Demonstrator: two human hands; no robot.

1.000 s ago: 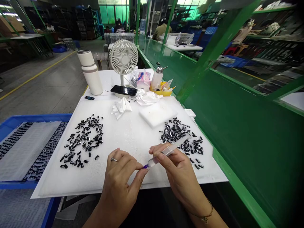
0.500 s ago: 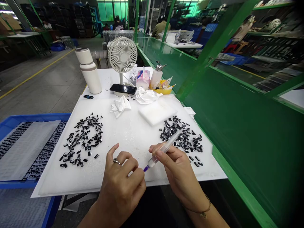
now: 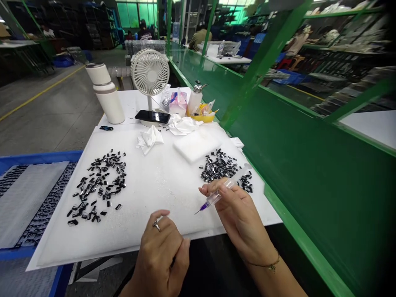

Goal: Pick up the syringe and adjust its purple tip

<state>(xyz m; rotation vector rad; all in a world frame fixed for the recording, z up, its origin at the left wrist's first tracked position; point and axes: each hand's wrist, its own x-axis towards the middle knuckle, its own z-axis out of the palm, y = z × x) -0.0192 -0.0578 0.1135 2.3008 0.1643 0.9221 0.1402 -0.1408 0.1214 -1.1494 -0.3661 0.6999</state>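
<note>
My right hand (image 3: 243, 218) grips a clear syringe (image 3: 213, 199) with a purple hub and a thin needle slanting down to the left. Its needle tip stays clear of my left hand (image 3: 162, 251). That hand, with a ring on one finger, is closed at the near table edge, thumb pressed against the curled fingers; whatever they hold is hidden. Small glossy black pieces (image 3: 219, 167) are heaped beyond my right hand. More black pieces (image 3: 72, 222) lie scattered on the left side of the white foam sheet (image 3: 161, 181).
A white foam block (image 3: 196, 144) and crumpled tissue (image 3: 150, 138) lie mid-table. Behind are a phone (image 3: 152, 116), a fan (image 3: 150, 74), a white flask (image 3: 108, 101), a pump bottle (image 3: 195, 100) and a yellow tray (image 3: 204, 118). A blue crate (image 3: 71, 156) stands left; a green conveyor (image 3: 297, 165) runs right.
My right hand has drawn the syringe away from my left hand, so its needle now shows. My left hand has moved slightly down and right, its fingers more curled. The view has shifted slightly.
</note>
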